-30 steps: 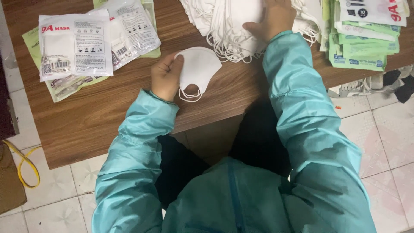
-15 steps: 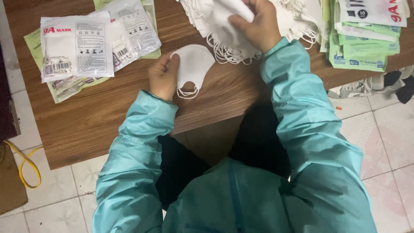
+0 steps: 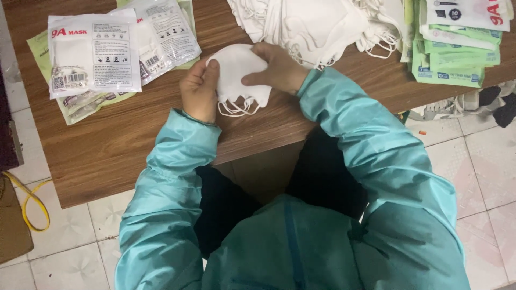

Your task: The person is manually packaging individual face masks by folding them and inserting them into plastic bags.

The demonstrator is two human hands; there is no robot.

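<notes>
left hand [image 3: 199,88]: it is lying on the table with the fingers curling up around the left edge of the white mask [image 3: 239,75], thumb side pressing on the fabric, so it is gripping the mask.
right hand [image 3: 277,70]: it is coming in from the right, fingers bent and pinching the mask's upper right part, the wrist angling out of a teal sleeve [image 3: 376,161].
white mask: it is sitting between both hands on the near middle of the table, a soft, curved, folded shape with thin elastic loops [image 3: 236,109] hanging loose below it.
mask pile [image 3: 317,24]: a heap of the same white masks is lying just behind the right hand (loops are trailing off its right side).
sealed packets [image 3: 94,53]: flat, glossy plastic pouches, white with green ones underneath, are lying to the left, well apart from the hands.
green stack [image 3: 457,53]: flat green and white packets are piling up at the far right.
table [image 3: 107,150]: brown wood-grain top, smooth, matt.
floor [image 3: 478,156]: pale patterned tiles are showing below; a yellow cord [image 3: 29,201] is looping at the left.
</notes>
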